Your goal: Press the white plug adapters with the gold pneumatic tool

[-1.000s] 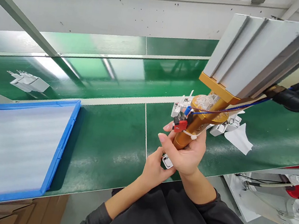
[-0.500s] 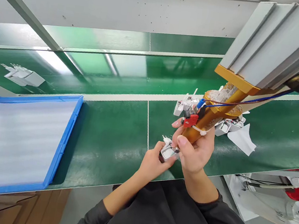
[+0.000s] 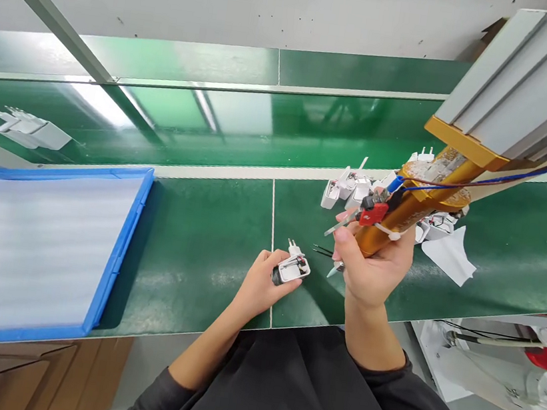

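Observation:
My left hand [image 3: 263, 281] is closed around a white plug charger housing [image 3: 294, 269], held low over the bench. Its open side faces up, showing small parts and wires inside, and its two pins point away from me. To its right, my right hand [image 3: 379, 266] is wrapped round the gold barrel of what looks like a glue gun [image 3: 386, 230], with a red switch and a metal lever. The gun's nozzle points down, apart from the housing. Two thin dark prongs stick out by my fingers; what they belong to is hidden.
Several white charger housings [image 3: 356, 189] lie behind the gun, beside a torn white sheet [image 3: 450, 254]. A blue-rimmed tray [image 3: 118, 258] with a white liner is at left. Two plugs [image 3: 29, 129] sit on the green surface behind it. A large grey cylinder body [image 3: 526, 83] overhangs the right.
My right hand has drawn the gun up and right, off the charger housing. My left hand has moved slightly left with the housing, whose open inside now shows.

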The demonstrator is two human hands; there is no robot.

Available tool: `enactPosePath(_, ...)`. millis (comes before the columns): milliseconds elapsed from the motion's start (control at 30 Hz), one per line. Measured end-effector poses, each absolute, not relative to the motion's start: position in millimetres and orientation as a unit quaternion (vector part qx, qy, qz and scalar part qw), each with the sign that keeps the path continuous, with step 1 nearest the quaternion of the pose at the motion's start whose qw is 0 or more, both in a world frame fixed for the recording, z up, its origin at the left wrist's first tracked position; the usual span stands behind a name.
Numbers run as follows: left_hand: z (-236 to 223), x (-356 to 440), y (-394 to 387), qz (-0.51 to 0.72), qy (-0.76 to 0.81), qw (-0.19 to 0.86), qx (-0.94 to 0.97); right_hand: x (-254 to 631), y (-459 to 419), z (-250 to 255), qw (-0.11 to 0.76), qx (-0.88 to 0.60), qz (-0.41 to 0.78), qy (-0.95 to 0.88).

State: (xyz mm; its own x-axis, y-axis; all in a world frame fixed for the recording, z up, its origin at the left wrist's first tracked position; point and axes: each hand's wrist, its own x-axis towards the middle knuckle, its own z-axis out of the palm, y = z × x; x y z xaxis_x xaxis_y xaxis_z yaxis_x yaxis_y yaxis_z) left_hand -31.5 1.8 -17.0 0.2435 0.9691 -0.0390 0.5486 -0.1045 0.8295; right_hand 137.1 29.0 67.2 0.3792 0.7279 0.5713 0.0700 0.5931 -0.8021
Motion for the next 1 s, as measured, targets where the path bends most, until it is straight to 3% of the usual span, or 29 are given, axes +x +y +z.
enactPosePath(200, -15, -32, 13, 0.232, 0.54, 0.424, 0.689, 141, 30, 65, 0.74, -0.389, 0.223, -0.501)
enactPosePath(400, -15, -11, 18, 0.28, 0.516, 0.499, 0.638, 142, 29, 63, 0.74, -0.394, 0.219, -0.499)
enactPosePath(667, -15, -24, 9, 0.248, 0.448, 0.26, 0.819, 145, 28, 61, 0.728, -0.407, 0.227, -0.503)
enactPosePath(800, -7, -33, 3, 0.209, 0.43, 0.21, 0.853, 145, 29, 59, 0.73, -0.403, 0.237, -0.499)
enactPosePath(1000, -16, -30, 1, 0.253, 0.406, 0.151, 0.865, 146, 29, 57, 0.728, -0.41, 0.241, -0.494)
